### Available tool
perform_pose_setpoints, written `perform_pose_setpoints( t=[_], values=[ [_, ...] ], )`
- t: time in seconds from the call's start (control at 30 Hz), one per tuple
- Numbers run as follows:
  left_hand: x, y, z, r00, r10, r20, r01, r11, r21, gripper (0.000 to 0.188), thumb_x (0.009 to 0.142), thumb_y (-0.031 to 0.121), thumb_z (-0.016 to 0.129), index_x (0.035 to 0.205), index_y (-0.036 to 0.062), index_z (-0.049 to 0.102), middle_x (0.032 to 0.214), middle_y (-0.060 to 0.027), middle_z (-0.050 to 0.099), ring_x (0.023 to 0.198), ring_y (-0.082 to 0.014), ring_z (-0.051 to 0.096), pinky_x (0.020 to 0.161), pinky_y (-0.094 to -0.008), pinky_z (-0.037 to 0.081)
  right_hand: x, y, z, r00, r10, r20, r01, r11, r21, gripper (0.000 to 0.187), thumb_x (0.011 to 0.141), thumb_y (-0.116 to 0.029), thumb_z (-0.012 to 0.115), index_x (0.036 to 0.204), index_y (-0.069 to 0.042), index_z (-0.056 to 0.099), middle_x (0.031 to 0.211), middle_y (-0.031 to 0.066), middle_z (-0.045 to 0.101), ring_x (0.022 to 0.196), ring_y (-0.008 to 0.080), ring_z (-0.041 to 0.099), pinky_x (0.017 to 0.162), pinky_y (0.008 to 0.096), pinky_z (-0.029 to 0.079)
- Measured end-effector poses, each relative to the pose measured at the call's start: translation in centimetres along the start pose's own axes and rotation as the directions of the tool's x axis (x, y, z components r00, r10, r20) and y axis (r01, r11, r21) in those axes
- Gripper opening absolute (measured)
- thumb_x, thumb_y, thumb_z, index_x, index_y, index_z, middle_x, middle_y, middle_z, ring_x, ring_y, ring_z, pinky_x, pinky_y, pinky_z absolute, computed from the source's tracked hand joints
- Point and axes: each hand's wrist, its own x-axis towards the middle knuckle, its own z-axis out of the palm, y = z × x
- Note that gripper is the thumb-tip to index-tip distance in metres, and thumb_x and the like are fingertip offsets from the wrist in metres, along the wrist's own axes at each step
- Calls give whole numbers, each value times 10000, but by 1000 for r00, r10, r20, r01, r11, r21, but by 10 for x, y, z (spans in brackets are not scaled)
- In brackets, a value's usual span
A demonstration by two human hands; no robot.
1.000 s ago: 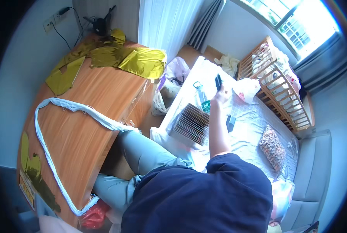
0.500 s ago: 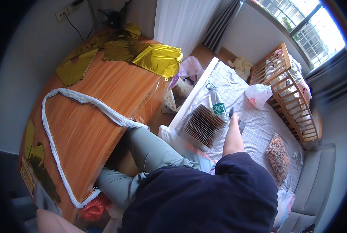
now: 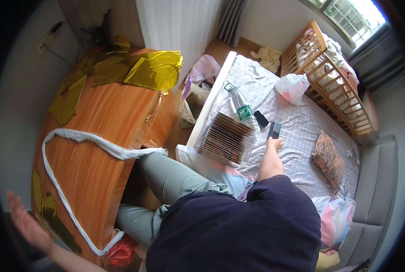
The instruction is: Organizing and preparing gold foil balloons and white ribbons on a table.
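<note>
My right hand [image 3: 275,144] reaches out over the grey checked bed [image 3: 297,136], its fingers curled on the near end of a black phone [image 3: 274,129] that lies flat on the sheet. Just left of it are a small black object [image 3: 260,119], a clear plastic bottle [image 3: 241,108] lying on its side, and a ribbed brown cardboard stack [image 3: 227,138]. My left hand [image 3: 24,222] is raised at the lower left beside the wooden desk [image 3: 98,122], palm open, fingers apart, holding nothing.
A long white cloth strip [image 3: 66,136] loops over the desk, with gold foil sheets [image 3: 155,70] at its far end. On the bed lie a white plastic bag [image 3: 292,87] and a patterned cushion [image 3: 328,158]. A wooden crib [image 3: 336,86] stands beyond.
My right hand, which held the black phone up a second ago, has come down and the phone now lies on the bed. My left hand has come into view at the lower left.
</note>
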Motion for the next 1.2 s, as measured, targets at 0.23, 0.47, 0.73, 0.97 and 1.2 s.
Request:
perform_pose_setpoints(
  t=[0.23, 0.47, 0.73, 0.97, 1.2],
  values=[
    [-113, -225, -95, 627, -765, -149, 698, 467, 543, 615, 979, 482, 493, 1486, 146, 398, 1534, -107, 375, 1416, -301, 325, 1145, -452, 257, 32, 2, 40, 960, -43, 278, 32, 999, 41, 716, 719, -430, 793, 1228, -3, 524, 1214, 212, 605, 1156, 376, 581, 994, 476, 468],
    [-122, -239, -20, 381, -839, -389, 535, -143, 832, 738, 897, 691, 432, 1496, 263, 385, 1572, -85, 312, 1420, -390, 279, 1109, -619, 194, 43, -7, 17, 965, 97, 242, -67, 989, -131, 682, 772, -412, 784, 1238, -3, 500, 1218, 176, 620, 1147, 323, 604, 972, 438, 498],
    [-126, -256, -12, 444, -797, -409, 632, -46, 774, 771, 882, 767, 350, 1484, 289, 405, 1580, -76, 302, 1420, -422, 260, 1105, -653, 162, 96, 4, 23, 897, 70, 436, 0, 987, -160, 862, 755, -488, 763, 1355, 32, 427, 1318, 213, 562, 1255, 351, 530, 1057, 436, 433],
    [-94, -219, 15, 795, -579, -180, 424, 318, 848, 616, 978, 527, 480, 1434, 113, 480, 1467, -171, 453, 1353, -362, 406, 1125, -457, 306, 88, -109, -185, 573, -596, 563, 85, 726, 682, 394, 949, -361, 630, 1205, -63, 652, 1142, 66, 678, 1087, 187, 614, 952, 348, 467],
    [-66, -81, 103, 937, -346, -52, 266, 609, 747, 391, 1004, 226, 544, 1334, 17, 540, 1368, -155, 535, 1255, -302, 494, 1087, -408, 358, -121, -142, -360, -175, -982, -74, -763, 88, 640, 241, 836, -91, 742, 1020, 54, 688, 1031, 185, 659, 998, 268, 637, 891, 355, 507]
  ],
)
